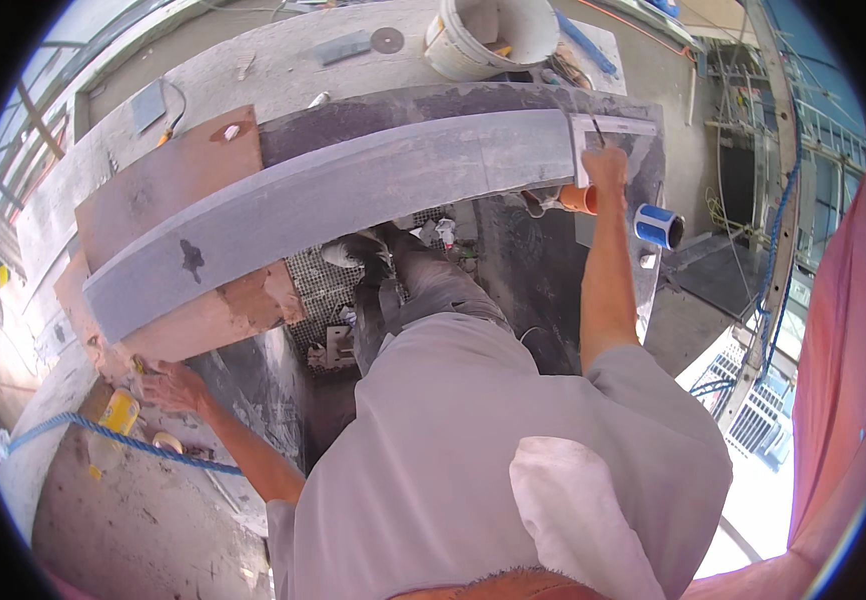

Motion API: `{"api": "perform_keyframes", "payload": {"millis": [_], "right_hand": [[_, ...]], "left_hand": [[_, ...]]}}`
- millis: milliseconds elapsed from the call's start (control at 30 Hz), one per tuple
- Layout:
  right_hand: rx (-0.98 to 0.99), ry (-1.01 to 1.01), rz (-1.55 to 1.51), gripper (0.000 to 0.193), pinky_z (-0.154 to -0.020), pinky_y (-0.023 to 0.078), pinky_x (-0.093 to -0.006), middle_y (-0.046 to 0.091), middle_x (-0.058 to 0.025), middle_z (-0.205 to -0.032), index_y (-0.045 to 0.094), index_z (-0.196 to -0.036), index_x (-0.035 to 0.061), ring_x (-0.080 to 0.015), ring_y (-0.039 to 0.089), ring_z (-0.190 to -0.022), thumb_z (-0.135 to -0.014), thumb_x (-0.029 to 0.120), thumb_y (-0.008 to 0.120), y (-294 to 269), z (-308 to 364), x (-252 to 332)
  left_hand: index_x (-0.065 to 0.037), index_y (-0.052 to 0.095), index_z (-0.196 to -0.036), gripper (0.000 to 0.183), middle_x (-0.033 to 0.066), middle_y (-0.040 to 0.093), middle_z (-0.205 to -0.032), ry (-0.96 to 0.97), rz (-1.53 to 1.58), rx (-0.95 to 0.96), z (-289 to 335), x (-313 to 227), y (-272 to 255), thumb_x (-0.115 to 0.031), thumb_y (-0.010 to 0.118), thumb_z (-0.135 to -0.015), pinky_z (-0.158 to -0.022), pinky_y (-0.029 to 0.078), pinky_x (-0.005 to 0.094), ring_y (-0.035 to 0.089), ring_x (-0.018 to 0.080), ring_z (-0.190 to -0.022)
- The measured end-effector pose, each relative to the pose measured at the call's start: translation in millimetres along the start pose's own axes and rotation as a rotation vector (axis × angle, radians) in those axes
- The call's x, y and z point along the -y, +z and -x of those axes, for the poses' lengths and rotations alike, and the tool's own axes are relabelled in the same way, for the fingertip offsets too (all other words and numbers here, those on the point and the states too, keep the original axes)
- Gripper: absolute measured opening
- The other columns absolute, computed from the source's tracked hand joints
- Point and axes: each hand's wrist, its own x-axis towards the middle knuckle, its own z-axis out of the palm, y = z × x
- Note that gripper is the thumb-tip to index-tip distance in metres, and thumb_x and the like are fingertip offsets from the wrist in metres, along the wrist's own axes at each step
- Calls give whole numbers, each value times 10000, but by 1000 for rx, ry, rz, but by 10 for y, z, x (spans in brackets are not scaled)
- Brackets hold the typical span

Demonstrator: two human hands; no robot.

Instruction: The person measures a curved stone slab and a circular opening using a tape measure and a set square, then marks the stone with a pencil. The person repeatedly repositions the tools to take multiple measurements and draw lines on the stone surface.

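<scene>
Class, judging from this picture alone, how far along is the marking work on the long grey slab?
Done: the long grey slab already lies across its supports. In hand: the right hand holds a pencil-like marker against a metal square at the slab's right end, while the left hand rests on the ledge. Left: no cut shows in the slab yet; its face looks unbroken.

A long stone slab [353,190] lies across the desk [283,80]. Behind it stands a bucket [488,35]. On the slab's right end rests a metal square [613,135], with the right hand [605,165] on it. The left hand [173,385] rests below the slab's left end, beside a rope [113,435].
</scene>
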Motion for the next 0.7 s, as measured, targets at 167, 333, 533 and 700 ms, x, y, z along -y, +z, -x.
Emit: {"api": "perform_keyframes", "payload": {"millis": [167, 333, 533, 700], "right_hand": [[311, -232, -471, 465, -878, 589, -399, 801, -116, -1032, 778, -1203, -44, -217, 737, -927, -922, 305, 897, 393, -227, -663], [350, -207, -515, 566, -962, 584, -421, 756, -197, -1248, 670, -1368, -81, -288, 731, -1109, -985, 290, 861, 470, -310, -835], [445, -163, -737, 540, -1020, 564, -446, 739, -199, -1280, 656, -1393, -102, -321, 707, -1158, -995, 214, 837, 531, -327, -885], [269, -316, -294, 591, -1024, 551, -487, 747, -258, -1245, 673, -1348, -122, -384, 722, -1114, -922, 235, 875, 605, -438, -865]], "left_hand": [[-48, 511, -1611, 647, 241, 618, -1463, 231, 232, -176, 199, -517, -206, -234, 687, -1017, -1143, 457, 584, 543, 463, -1397], [-110, 558, -1554, 566, 230, 620, -1397, 57, 476, -110, 221, -911, -528, -236, 672, -1015, -1094, 483, 568, 595, 443, -1328], [-96, 582, -1520, 521, 222, 633, -1375, 1, 565, -50, 461, -882, -601, -231, 655, -1022, -1049, 512, 569, 654, 423, -1252], [-88, 617, -1479, 483, 217, 663, -1314, -17, 623, -35, 927, -869, -520, -201, 658, -1010, -1007, 547, 550, 701, 398, -1166]]}}
